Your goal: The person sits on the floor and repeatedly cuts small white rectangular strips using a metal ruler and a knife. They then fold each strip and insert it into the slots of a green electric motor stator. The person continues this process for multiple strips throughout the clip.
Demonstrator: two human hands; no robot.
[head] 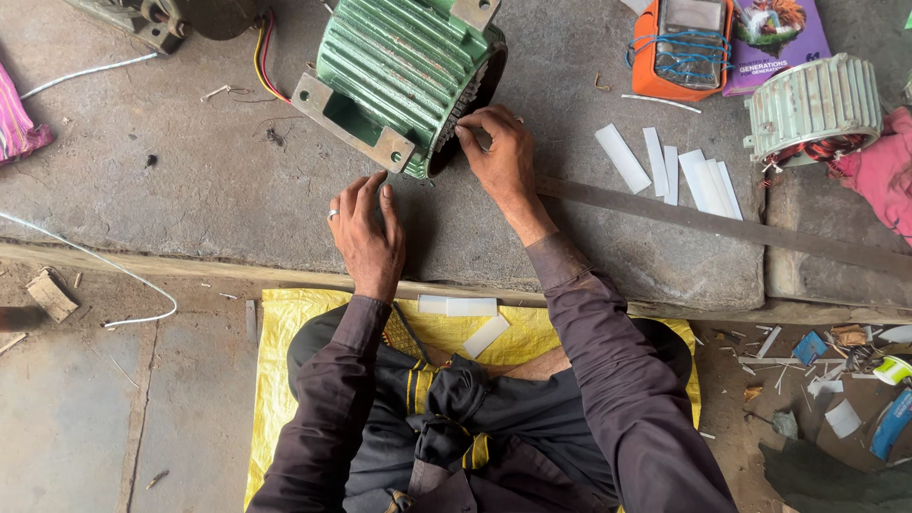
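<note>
Nearest: one yellow woven sack (275, 332) spread under the seated person's lap, with three white paper strips (459, 307) lying on it by the stone edge.

Hands, two. Left hand (366, 233): palm down on the stone slab (218, 190), fingers (366, 190) lightly spread and pointing toward the housing, one ring on a finger; it holds nothing and sits just short of the housing's mounting foot. Right hand (502, 152): fingers (470, 128) bunched together, tips pressed at the rim of the housing's open end; whether they pinch a strip there cannot be told.

Motor stator housing (404, 71), one: green-painted cast metal, ribbed with cooling fins along its length, paint worn, a flat mounting foot with bolt holes along its lower left side. It lies on its side on the slab, upper middle of the view. Long axis runs diagonally; the open end, showing slotted stator teeth, points down and right toward the right hand.

Right of the hand: about six white paper strips (665, 161), cut to similar lengths, laid side by side on the slab, with one long flat metal bar (722, 223) running across below them.

Farther: one smaller pale-green stator (812, 100) with copper windings showing, touching a pink cloth (883, 171); one orange-cased meter (679, 47); one purple booklet (774, 33).

Far left: one white wire (90, 68); one bundle of red and yellow leads (261, 57).
</note>
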